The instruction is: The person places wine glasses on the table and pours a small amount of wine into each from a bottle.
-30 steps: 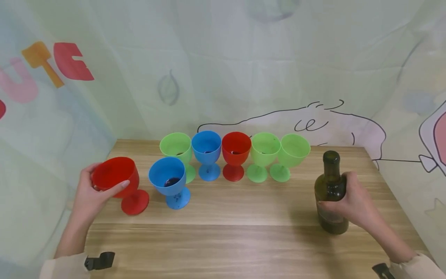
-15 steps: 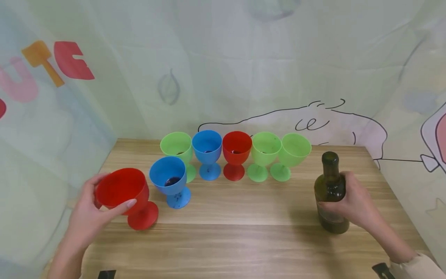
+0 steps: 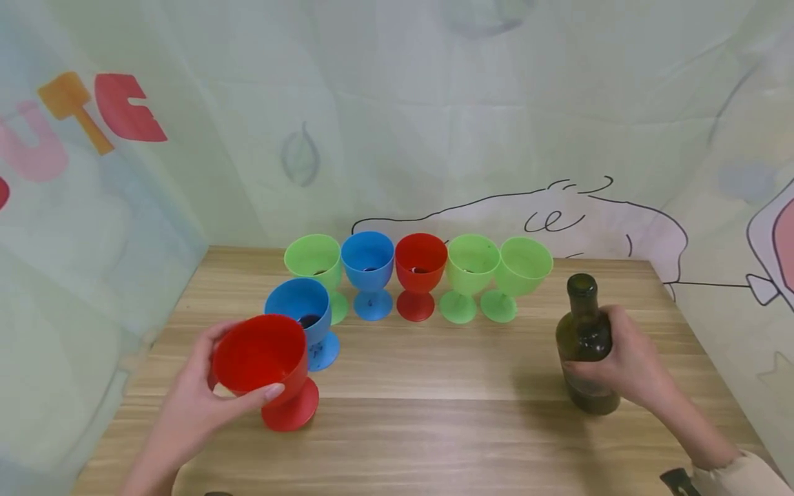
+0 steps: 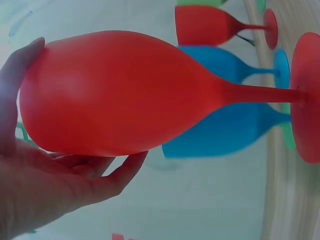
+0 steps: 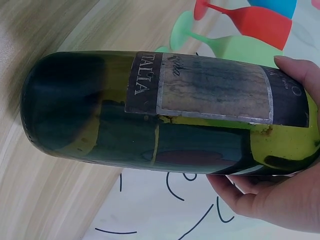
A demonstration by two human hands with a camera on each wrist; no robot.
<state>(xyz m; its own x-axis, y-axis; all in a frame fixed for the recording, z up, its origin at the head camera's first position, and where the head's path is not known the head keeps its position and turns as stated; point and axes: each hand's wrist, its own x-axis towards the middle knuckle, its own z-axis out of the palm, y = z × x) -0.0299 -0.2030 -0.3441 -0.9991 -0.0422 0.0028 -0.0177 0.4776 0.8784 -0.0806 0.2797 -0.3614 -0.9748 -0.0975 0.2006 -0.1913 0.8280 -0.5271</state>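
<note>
My left hand (image 3: pixel 205 406) grips a red goblet (image 3: pixel 263 358) by its bowl, the thumb along the near side. In the left wrist view the goblet (image 4: pixel 120 95) shows its bowl, stem and round foot; whether the foot touches the table cannot be told. Behind it a blue goblet (image 3: pixel 298 303) with a little dark liquid is partly hidden. On the right, my right hand (image 3: pixel 629 362) holds a dark green wine bottle (image 3: pixel 586 337), uncorked and nearly upright. Its worn label (image 5: pixel 215 90) faces the right wrist camera.
Along the table's (image 3: pixel 434 441) back edge stands a row of goblets: a green one (image 3: pixel 313 255), a blue one (image 3: pixel 369 262), a red one (image 3: pixel 422 265), and two more green ones on the right. A printed curtain (image 3: pixel 403 124) hangs behind and at both sides.
My left hand has brought the red goblet right and nearer to me, so it now overlaps the blue goblet from this view. The bottle's neck has tipped slightly left and towards me.
</note>
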